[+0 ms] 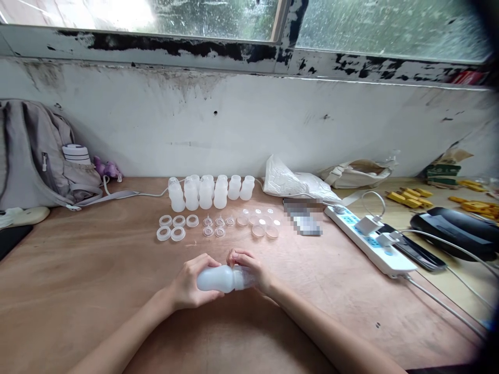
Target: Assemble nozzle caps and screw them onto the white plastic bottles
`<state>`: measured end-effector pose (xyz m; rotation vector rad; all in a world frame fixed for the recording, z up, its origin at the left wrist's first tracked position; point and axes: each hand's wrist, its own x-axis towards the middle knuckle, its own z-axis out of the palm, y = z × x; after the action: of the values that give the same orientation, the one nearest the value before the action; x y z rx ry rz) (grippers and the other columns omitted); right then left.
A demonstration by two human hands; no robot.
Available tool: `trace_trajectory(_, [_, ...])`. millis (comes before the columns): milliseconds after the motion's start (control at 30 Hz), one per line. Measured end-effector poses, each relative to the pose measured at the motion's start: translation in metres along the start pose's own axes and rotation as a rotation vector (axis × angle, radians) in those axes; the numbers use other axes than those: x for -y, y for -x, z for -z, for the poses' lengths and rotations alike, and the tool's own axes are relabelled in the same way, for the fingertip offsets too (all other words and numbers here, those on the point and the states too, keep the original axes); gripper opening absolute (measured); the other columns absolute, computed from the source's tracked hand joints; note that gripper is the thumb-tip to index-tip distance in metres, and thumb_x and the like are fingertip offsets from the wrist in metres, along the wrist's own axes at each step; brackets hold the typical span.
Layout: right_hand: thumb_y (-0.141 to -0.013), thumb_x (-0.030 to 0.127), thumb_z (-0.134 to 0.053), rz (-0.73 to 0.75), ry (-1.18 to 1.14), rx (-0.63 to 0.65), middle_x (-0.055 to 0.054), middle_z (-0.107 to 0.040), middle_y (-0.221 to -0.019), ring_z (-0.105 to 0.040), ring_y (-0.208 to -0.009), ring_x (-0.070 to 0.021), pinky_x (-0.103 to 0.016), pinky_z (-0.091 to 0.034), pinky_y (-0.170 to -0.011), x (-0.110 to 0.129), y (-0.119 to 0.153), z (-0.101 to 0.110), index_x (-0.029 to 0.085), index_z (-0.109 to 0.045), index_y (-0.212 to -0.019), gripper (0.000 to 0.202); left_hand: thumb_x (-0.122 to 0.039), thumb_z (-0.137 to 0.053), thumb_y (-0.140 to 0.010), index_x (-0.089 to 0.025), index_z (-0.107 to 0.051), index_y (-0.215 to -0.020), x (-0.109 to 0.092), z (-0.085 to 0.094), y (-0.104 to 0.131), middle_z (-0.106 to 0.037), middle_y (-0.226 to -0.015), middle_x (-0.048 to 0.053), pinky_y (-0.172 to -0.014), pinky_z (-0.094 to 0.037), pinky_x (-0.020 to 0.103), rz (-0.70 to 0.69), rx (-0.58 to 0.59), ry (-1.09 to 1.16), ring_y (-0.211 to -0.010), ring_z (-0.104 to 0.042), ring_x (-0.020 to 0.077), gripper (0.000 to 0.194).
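Observation:
A translucent white baby bottle (216,279) lies sideways in the air between my hands, above the front of the table. My left hand (193,283) wraps around its base end. At the other end, my right hand (251,270) grips the clear cap (242,278), fingers curled over it. Behind the hands, several screw rings (178,234) lie in two rows at the left. Clear nipples (220,232) sit in the middle, and thin clear discs (258,230) are at the right. Further back stand several bottles (206,193) without caps.
A white power strip (370,241) with plugged chargers and cables lies at the right, beside a phone (415,249) and a black case (454,234). White plastic bags (288,182) rest by the wall. A grey backpack (42,150) stands at the far left.

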<state>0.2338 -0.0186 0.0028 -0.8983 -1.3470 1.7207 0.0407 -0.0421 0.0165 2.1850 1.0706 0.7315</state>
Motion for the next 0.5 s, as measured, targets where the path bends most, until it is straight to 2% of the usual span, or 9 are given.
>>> trace_trajectory(267, [-0.078,0.032,-0.045,0.109,0.022,-0.194,-0.002,-0.054,-0.063,-0.048,-0.061,-0.0143,-0.026,-0.035,-0.060,-0.008,-0.007,0.011,0.016,-0.056,-0.060,0.027,-0.030,-0.065,-0.063,-0.020,-0.050,-0.098,-0.003,-0.015,0.001,-0.058,-0.089,0.004,-0.068,-0.046,0.028,0.005,-0.148,-0.071,-0.079,-0.057,0.0179,0.040])
trace_trajectory(367, [-0.076,0.034,-0.048,0.103,-0.023,-0.219,-0.002,-0.058,-0.068,-0.050,-0.063,-0.0142,-0.025,-0.037,-0.059,-0.010,-0.009,0.009,0.016,-0.058,-0.066,0.022,-0.031,-0.066,-0.062,-0.019,-0.052,-0.095,-0.002,-0.012,0.000,-0.059,-0.087,0.004,-0.069,-0.045,0.028,0.008,-0.121,-0.060,-0.078,-0.057,0.0178,0.038])
trace_trajectory(500, [-0.077,0.039,-0.048,0.089,0.024,-0.251,-0.003,-0.056,-0.066,-0.050,-0.062,-0.0135,-0.024,-0.039,-0.056,-0.007,-0.009,0.006,0.015,-0.058,-0.065,0.029,-0.033,-0.067,-0.061,-0.020,-0.054,-0.093,0.004,-0.001,-0.003,-0.061,-0.086,0.003,-0.067,-0.045,0.027,-0.019,-0.062,-0.038,-0.076,-0.058,0.0173,0.036])
